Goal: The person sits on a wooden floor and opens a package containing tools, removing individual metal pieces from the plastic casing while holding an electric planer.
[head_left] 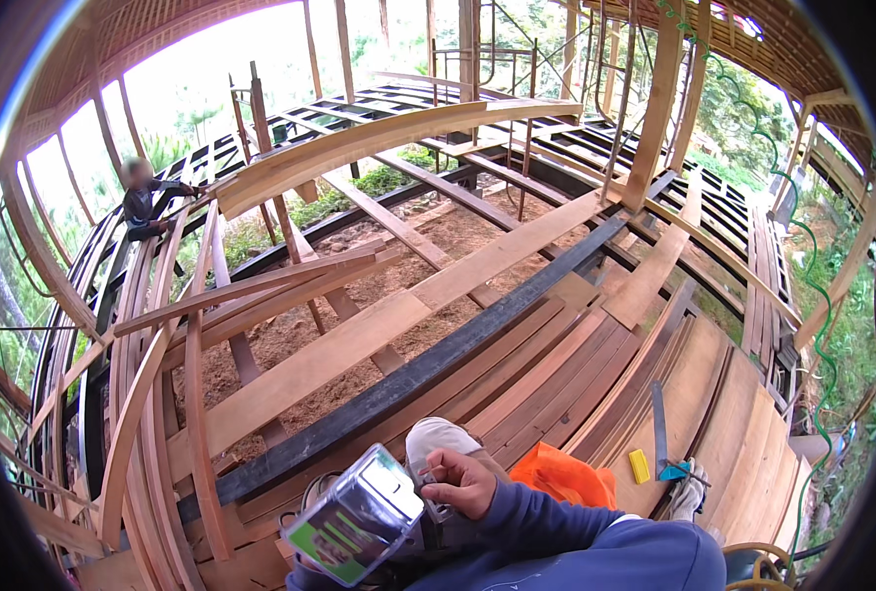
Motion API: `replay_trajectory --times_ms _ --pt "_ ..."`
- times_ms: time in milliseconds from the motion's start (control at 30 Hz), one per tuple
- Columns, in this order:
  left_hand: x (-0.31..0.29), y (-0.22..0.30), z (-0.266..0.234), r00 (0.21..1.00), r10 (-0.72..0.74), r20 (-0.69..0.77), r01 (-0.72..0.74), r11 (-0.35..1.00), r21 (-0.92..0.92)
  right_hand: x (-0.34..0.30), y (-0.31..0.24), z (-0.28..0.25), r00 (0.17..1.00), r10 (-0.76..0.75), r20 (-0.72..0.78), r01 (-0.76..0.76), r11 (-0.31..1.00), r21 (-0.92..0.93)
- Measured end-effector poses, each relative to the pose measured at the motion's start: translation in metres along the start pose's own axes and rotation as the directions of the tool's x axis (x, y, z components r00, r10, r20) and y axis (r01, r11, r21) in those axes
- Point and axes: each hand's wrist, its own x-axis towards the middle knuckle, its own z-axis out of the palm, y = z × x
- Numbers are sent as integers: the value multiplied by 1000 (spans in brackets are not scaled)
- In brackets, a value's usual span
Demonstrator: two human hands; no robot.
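"Where's the clear box (pixel 357 522)?"
"Near, just left of the right hand (pixel 465 484); those fingers are curled, but I can't tell if they clamp anything."
"And the left hand?"
"Hidden; can't tell its fingers. A yellow block (pixel 640 466) lies to the right."

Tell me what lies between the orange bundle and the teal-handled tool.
A yellow block lies on the boards between the orange bundle and the teal-handled tool; the head view shows it.
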Motion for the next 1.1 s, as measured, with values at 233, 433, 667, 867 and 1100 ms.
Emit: replay_trajectory --times_ms 233,433,667,867,1100 --pt "32 19 10 929 222 296 -366 434 823 -14 -16 0 996 71 60 -61 986 -155" --pt "42 38 10 903 167 395 -419 141 897 -22 -13 -4 998 28 -57 -36 988 -147" --pt "18 30 -135 998 66 12 -66 923 380 -27 -7 -8 989 -135 -66 124 980 -156" --pt "10 -27 -101 948 219 -231 -204 975 85 -16 -12 -4 983 -159 -96 145 980 -135" --pt "9 -30 -79 842 254 -476 -70 927 369 4 -16 -36 958 -260 -123 247 963 -111"
